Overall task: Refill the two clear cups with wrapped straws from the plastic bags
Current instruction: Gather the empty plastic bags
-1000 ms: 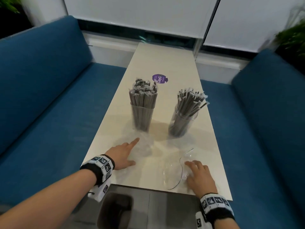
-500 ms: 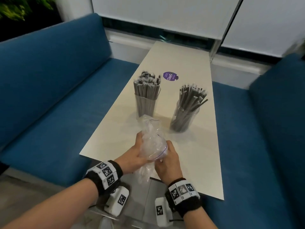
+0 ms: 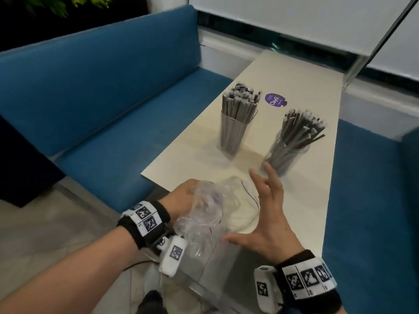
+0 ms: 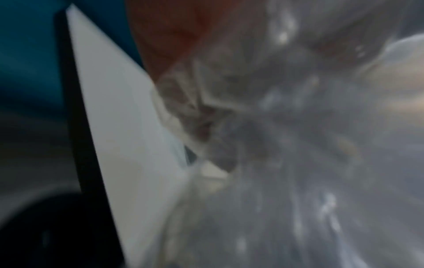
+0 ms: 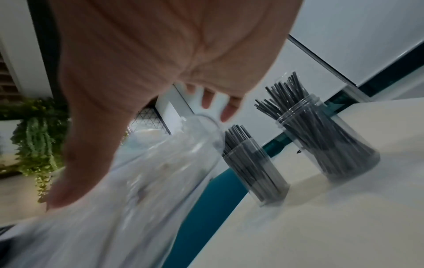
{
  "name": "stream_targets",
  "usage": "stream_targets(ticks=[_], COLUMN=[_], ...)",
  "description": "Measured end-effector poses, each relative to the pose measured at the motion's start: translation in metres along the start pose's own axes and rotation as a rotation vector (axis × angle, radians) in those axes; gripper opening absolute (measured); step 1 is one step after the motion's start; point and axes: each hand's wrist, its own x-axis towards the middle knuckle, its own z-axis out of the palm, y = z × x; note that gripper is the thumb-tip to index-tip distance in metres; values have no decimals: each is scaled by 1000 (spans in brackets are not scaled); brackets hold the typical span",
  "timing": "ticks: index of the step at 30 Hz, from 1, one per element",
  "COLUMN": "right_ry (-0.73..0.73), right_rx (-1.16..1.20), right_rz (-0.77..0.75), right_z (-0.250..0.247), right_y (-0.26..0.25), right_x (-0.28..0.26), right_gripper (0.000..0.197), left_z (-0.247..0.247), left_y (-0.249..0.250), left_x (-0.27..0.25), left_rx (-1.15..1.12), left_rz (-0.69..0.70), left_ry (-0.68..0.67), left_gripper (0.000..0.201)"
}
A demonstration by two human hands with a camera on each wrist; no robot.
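My left hand (image 3: 183, 196) gripped the crumpled plastic bags (image 3: 210, 214) over the near edge of the surface (image 3: 317, 123), fingers curled into the film. My right hand (image 3: 267, 214) was spread beside the bags, thumb touching the plastic. Both clear cups, the left cup (image 3: 234, 134) and the right cup (image 3: 288, 152), stood farther along the surface, packed with wrapped straws (image 3: 241, 103).

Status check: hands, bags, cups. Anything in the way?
Left hand grips crumpled empty plastic bags; right hand open beside them. Both cups full of straws, upright. Nothing blocking.
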Motion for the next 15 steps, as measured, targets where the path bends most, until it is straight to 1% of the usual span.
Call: stream_targets(ticks=[1, 2, 3, 4, 5, 6, 8, 9, 10, 11, 12, 13, 14, 15], right_ry=[-69, -129, -137, -88, -7, 85, 234, 273, 284, 271, 251, 219, 184, 127], right_rx=[46, 86, 110, 132, 160, 188, 210, 216, 213, 210, 214, 214, 207, 220], right_rz=[-13, -50, -87, -109, -104, -74, 45, 121, 192, 245, 262, 253, 218, 185], right_z=[3, 10, 20, 31, 43, 56, 79, 90, 102, 111, 121, 131, 139, 146], right_y=[1, 3, 5, 7, 10, 13, 16, 14, 9, 2, -8, -16, -26, -32], right_x=[6, 12, 17, 23, 28, 33, 44, 49, 54, 57, 60, 61, 62, 61], right_gripper=[112, 93, 71, 52, 37, 25, 8, 14, 26, 35, 35, 30, 23, 20], left_z=[-3, -3, -2, -2, -2, -3, -7, -8, -8, -8, -8, -8, -11, -16], left_y=[-1, 0, -1, -7, -9, -17, -38, -49, -59, -64, -69, -73, -77, -81], left_x=[-6, -12, -20, -24, -31, -37, -52, -59, -66, -73, -76, -77, -76, -74], left_rx=[121, 164, 96, -1, -115, -264, -645, -817, -887, -831, -683, -540, -459, -463], left_rz=[-15, -7, -21, -29, -64, -83, -85, -79, -48, -6, 31, 67, 89, 108], left_ry=[-76, -96, -69, -2, 42, 55, 21, 3, -5, 13, 58, 120, 210, 312], left_gripper=[13, 7, 8, 17, 26, 38, 62, 77, 92, 104, 109, 106, 93, 73])
